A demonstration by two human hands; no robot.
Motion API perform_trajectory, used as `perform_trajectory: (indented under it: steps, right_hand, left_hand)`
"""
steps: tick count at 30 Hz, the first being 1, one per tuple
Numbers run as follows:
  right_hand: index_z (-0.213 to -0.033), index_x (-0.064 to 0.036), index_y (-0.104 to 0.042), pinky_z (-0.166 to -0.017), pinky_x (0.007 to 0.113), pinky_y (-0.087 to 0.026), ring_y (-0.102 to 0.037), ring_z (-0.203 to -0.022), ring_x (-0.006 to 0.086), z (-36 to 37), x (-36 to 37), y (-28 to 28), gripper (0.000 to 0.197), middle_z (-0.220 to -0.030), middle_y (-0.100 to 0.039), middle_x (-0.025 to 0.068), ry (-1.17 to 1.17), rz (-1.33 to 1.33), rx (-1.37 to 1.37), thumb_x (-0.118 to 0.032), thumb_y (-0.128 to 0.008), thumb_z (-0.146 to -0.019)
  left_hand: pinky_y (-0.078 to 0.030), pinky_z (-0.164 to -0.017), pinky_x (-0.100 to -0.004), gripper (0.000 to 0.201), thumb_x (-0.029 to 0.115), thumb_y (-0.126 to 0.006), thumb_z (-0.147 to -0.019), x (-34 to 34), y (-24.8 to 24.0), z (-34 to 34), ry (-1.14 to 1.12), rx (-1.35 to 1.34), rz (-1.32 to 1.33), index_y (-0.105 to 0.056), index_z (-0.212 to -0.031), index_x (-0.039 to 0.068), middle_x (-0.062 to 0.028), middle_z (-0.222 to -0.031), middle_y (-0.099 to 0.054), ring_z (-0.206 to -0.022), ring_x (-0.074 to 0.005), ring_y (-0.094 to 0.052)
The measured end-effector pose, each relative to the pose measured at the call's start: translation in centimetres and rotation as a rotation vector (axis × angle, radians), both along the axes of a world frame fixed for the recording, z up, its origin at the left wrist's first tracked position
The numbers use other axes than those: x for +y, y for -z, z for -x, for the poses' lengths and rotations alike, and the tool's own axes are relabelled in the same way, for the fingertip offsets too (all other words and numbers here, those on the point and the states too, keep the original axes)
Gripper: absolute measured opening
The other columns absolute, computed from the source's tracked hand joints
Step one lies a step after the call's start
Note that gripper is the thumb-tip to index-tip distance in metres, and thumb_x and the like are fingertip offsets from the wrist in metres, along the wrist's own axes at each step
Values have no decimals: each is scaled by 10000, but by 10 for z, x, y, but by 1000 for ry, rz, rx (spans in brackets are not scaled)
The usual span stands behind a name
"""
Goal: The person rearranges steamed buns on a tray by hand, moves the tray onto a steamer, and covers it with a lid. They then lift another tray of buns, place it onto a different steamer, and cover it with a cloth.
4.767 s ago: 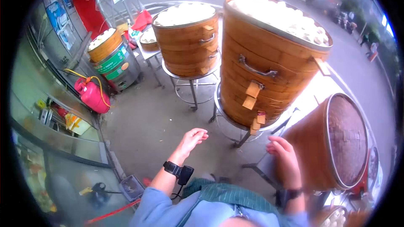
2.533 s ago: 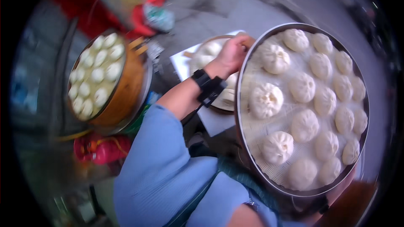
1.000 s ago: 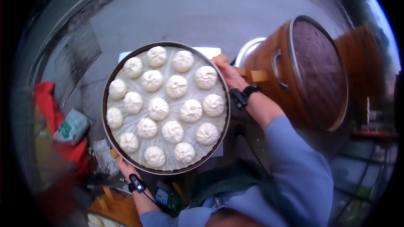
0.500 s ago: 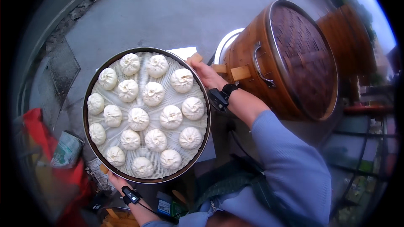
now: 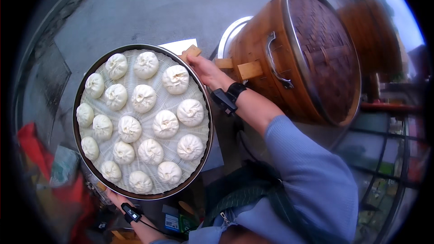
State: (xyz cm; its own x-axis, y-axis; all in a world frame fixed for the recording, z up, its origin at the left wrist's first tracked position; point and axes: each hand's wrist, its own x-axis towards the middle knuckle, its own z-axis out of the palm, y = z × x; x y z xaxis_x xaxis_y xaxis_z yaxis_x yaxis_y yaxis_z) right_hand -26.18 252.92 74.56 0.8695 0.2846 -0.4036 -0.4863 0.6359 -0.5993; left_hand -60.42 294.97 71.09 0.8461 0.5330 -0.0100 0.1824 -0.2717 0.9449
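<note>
A round steamer basket (image 5: 210,140) hangs in front of me, lined with a white mesh mat (image 5: 200,91). Several pleated white buns (image 5: 143,98) sit spaced out on the mat. My right hand (image 5: 208,73) grips the basket's far right side, beside a wooden handle (image 5: 192,52). Under the near left rim, my left hand (image 5: 115,197) holds the opposite side by a second wooden handle (image 5: 101,186); its fingers are partly hidden by the basket. Both wrists carry black strapped devices.
To the right stands a tall wooden steamer (image 5: 260,40) with a woven lid (image 5: 323,54), metal handle (image 5: 271,54) and wooden blocks (image 5: 250,70). Another wooden steamer (image 5: 373,36) is behind it. Red cloth (image 5: 34,147) lies at left; a wire rack (image 5: 384,153) stands at right.
The basket of buns and both my hands have shifted left and slightly tilted in view. The large steamer also sits a little further left and higher. Both hands keep their grip.
</note>
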Motion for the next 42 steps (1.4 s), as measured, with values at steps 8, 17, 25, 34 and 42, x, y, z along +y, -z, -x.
perform_trajectory:
  steps: [8,17,25,34,42]
  right_hand:
    - [-1067,-59,-487,-706,274,-492,-576,-813,143,25,-4,-12,261,-1005,-577,68,-42,403,-44,-272,-452,-921]
    - [-1093,-62,-570,-660,210,-432,-513,-768,63,254,-193,-23,322,-832,-554,-13,-436,741,-22,-323,-502,-917]
    - [-1111,-85,-547,-663,256,-454,-546,-757,110,342,-450,-111,310,-914,-595,31,1015,1337,153,-318,-466,-923]
    - [-1326,-42,-348,-1008,322,-283,-390,-1193,203,221,-517,-219,619,-1301,-422,88,807,692,-300,-365,-564,-844]
    - [-1236,4,-454,-863,320,-433,-542,-974,192,204,-556,-239,467,-1112,-548,100,465,725,-456,-72,-440,-776]
  left_hand:
    - [-379,-938,-338,336,203,-464,-902,44,41,14,-272,70,983,-504,-1152,-17,-81,-1113,-564,-1034,-229,-520]
    - [-399,-896,-347,281,121,-464,-897,-64,-101,-33,-712,-159,165,-463,-1151,0,-132,-1110,-541,-1015,-225,-521]
    - [-364,-960,-385,451,251,-493,-897,-346,-222,-146,470,-85,935,-397,-1250,-14,-180,-1196,-493,-1134,-268,-467]
    - [-403,-843,-316,465,254,-672,-780,-525,-241,-197,348,-31,706,-471,-1127,19,-59,-1035,-556,-988,-166,-513]
    - [-407,-627,-240,388,101,-648,-632,-541,-263,-192,259,-181,557,-508,-973,-18,-38,-774,-545,-691,-126,-507]
